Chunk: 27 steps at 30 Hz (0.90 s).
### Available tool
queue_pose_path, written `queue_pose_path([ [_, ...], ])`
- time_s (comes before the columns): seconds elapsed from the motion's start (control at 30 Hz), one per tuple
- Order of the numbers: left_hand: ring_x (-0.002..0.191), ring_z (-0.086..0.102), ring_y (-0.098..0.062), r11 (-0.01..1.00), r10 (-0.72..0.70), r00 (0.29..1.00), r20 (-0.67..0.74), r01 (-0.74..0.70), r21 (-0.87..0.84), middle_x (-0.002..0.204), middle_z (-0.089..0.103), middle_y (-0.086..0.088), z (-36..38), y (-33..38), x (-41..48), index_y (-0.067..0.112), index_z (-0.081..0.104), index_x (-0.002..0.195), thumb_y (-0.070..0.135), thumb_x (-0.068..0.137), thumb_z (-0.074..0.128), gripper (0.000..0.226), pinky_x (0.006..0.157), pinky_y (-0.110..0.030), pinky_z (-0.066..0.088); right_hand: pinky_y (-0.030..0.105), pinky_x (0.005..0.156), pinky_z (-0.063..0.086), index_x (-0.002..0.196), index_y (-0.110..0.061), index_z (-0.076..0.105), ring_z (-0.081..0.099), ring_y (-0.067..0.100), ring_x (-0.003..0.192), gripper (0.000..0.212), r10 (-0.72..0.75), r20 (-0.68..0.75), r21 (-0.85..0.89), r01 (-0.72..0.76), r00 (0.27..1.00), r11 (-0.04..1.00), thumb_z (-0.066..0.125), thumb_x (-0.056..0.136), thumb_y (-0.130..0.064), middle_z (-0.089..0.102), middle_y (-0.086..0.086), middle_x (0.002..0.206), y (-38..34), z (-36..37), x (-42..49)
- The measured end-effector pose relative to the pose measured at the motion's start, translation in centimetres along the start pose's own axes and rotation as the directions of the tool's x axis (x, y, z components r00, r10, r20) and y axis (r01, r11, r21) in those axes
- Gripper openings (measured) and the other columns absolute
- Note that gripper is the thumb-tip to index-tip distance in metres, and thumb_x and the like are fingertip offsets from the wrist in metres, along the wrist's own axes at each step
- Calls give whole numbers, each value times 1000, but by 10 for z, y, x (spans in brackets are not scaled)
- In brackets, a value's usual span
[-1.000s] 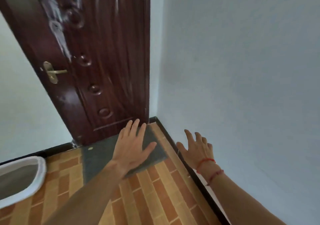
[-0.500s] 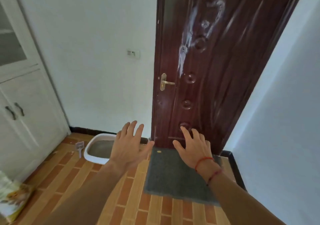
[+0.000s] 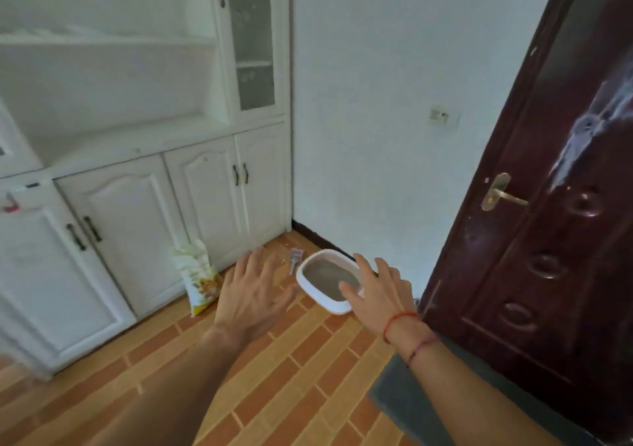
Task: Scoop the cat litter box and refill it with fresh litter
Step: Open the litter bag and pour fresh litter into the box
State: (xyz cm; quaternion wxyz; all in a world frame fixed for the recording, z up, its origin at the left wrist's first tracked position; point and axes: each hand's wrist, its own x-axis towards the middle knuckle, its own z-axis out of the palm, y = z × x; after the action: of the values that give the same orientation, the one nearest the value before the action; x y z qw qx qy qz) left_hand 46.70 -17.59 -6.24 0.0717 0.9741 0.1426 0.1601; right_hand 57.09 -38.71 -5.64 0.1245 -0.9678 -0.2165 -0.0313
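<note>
Head view: the litter box [image 3: 334,253] sits on the floor [image 3: 291,394] against the wall [image 3: 376,137], near the door [image 3: 548,240], probably to be out of the way. The scoop [image 3: 295,258] lies just beside the box on its cabinet [image 3: 130,240] side, and the litter bag [image 3: 200,276] leans on the cabinet farther that way, I think ready for use. The left hand [image 3: 251,294] and the right hand [image 3: 380,294] reach toward the box, palms down, fingers [image 3: 366,272] spread wide, holding nothing.

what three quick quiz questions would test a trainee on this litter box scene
1. True or false: the scoop lies inside the litter box.
2. In the picture, the litter bag stands where relative to the box? A to its left, B to its right, C inside it.
3. What do the left hand and right hand hold?
Key: 1 false, it lies on the floor beside the box. 2 A. 3 nothing, fingers spread.
</note>
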Motion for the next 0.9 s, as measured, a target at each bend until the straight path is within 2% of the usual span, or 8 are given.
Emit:
queue_pose_path([
  [0.23, 143, 31, -32, 968, -230, 973, 33, 226, 110, 154, 36, -10, -15, -48, -50, 20, 38, 146, 76, 83, 19, 86, 112, -48, 33, 45, 100, 39, 145, -36, 25, 43, 31, 125, 63, -216, 87, 46, 213, 972, 976, 34, 89, -64, 43, 8, 140, -49, 29, 8],
  [0.37, 137, 38, -30, 946, -298, 955, -3, 296, 131, 147, 44, -10, -15, -84, -73, 19, 44, 140, 73, 86, 25, 78, 105, -47, 40, 47, 101, 38, 146, -36, 26, 39, 31, 128, 63, -311, 145, 56, 306, 939, 951, 34, 90, -63, 39, 9, 144, -92, 51, 5],
  [0.63, 142, 33, -32, 917, -389, 921, 39, 383, 110, 152, 39, -10, -3, -145, -88, 19, 39, 145, 72, 87, 28, 80, 111, -48, 35, 47, 98, 38, 147, -37, 23, 41, 33, 125, 65, -349, 233, 14, 355, 908, 935, 31, 89, -66, 41, 6, 143, -149, 91, 21],
  [0.9, 140, 35, -31, 919, -386, 922, 36, 380, 108, 150, 42, -10, 8, -194, -68, 20, 41, 144, 72, 87, 28, 78, 108, -47, 37, 46, 97, 40, 147, -35, 23, 43, 33, 124, 65, -347, 233, -40, 366, 908, 930, 31, 90, -64, 43, 11, 141, -190, 106, 55],
])
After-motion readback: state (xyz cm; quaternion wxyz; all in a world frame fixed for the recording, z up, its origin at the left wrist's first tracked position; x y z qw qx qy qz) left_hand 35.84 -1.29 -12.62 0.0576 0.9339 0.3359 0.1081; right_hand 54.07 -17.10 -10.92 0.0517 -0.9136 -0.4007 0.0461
